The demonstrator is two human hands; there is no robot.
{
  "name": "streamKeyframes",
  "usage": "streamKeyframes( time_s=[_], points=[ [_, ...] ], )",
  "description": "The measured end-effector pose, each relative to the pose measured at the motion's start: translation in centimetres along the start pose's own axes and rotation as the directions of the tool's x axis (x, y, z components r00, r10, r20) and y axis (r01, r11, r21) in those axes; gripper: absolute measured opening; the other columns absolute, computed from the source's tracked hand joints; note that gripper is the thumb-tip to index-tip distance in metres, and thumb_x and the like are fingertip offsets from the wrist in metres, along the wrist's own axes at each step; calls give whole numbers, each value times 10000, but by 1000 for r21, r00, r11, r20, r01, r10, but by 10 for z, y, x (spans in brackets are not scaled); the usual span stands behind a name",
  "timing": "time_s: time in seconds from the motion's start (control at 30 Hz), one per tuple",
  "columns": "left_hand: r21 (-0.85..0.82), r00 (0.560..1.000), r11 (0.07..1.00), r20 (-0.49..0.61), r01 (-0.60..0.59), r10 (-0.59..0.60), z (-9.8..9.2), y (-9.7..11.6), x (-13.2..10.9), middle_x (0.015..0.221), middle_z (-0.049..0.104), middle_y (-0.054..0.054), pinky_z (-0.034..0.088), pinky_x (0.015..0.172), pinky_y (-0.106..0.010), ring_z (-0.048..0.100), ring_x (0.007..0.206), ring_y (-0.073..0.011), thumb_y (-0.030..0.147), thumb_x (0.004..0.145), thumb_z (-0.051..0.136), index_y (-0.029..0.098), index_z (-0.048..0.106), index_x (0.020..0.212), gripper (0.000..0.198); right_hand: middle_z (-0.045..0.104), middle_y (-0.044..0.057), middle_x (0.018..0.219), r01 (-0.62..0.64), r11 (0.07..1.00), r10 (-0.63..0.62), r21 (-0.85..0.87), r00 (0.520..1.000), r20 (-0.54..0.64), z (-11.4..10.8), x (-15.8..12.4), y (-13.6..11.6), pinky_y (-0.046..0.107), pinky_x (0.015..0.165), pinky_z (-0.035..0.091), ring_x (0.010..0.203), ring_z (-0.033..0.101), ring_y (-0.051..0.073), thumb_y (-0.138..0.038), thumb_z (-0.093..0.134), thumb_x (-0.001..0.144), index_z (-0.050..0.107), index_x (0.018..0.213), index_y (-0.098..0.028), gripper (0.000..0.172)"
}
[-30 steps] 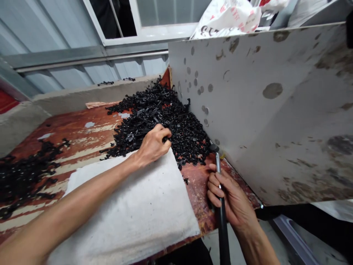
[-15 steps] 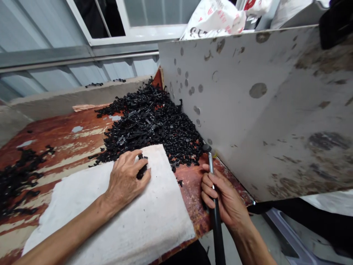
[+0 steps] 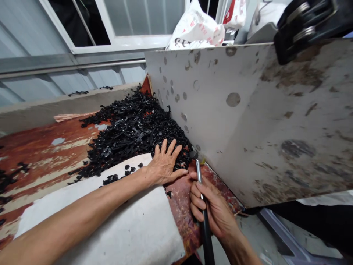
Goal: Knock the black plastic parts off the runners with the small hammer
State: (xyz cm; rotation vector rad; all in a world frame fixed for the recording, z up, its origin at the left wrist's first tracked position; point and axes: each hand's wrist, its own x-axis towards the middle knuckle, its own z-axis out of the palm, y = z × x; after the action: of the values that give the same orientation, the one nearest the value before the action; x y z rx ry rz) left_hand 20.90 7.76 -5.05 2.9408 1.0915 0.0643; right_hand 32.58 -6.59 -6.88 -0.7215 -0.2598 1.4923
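My left hand (image 3: 165,163) lies palm down with its fingers spread, at the near edge of a big pile of small black plastic parts (image 3: 129,129). Its wrist crosses the edge of a white cloth (image 3: 149,224). A few black pieces (image 3: 110,179) lie loose on the cloth beside the forearm. My right hand (image 3: 211,204) is wrapped around what looks like a hammer (image 3: 199,173), with a dark head, shiny metal neck and black handle. The head points up and away, close to the right end of the pile.
A stained white board (image 3: 220,129) stands upright along the right side of the worn red-brown tabletop (image 3: 68,136). More black parts (image 3: 13,175) lie at the far left. Behind are a ledge (image 3: 35,123), a window and plastic bags (image 3: 195,27). A black clamp-like object (image 3: 300,29) sits at upper right.
My left hand has moved right, from the cloth to the pile's edge. It has let go of black parts, now lying on the cloth, and its fingers have spread. The view has shifted slightly right.
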Motion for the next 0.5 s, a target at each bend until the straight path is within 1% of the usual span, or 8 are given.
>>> streamKeyframes(
  time_s=[0.1,0.23,0.33,0.4,0.5],
  points=[
    [18,998,999,-47,46,-45,4,-9,15,1595,226,-221,255,1066,-655,196,1437,-467,603,892,409,137,275,1516,790,476,-93,591,-16,1000,16,11,1000,5,-1,1,1,133,306,348,404,325,38,-288,807,712,604,992,-213,354],
    [36,993,997,-96,67,-63,3,-17,38,1557,308,-227,331,1024,-615,296,1399,-433,530,932,349,121,312,1494,696,469,-101,597,-10,1000,9,27,1000,8,0,2,1,136,315,341,403,311,35,-305,795,714,582,1011,-224,374],
    [56,990,995,-116,88,-81,-1,-18,50,1521,359,-231,390,974,-602,367,1356,-411,501,938,318,124,371,1463,649,466,-113,582,-27,998,26,48,999,18,2,1,0,133,329,340,400,303,31,-321,792,679,554,989,-231,401],
    [82,984,989,-141,123,-111,-4,-16,56,1497,388,-224,422,935,-606,427,1303,-402,486,942,280,133,396,1448,627,471,-117,573,-43,997,40,63,998,45,4,3,-2,130,343,351,396,314,30,-325,782,653,533,978,-240,418],
    [110,975,980,-163,169,-150,-9,-13,62,1384,490,-229,487,858,-532,532,1172,-397,445,940,272,115,494,1370,585,498,-111,568,-25,997,21,67,998,50,4,6,-8,147,360,384,384,339,27,-305,763,613,509,932,-231,414]
  ],
)
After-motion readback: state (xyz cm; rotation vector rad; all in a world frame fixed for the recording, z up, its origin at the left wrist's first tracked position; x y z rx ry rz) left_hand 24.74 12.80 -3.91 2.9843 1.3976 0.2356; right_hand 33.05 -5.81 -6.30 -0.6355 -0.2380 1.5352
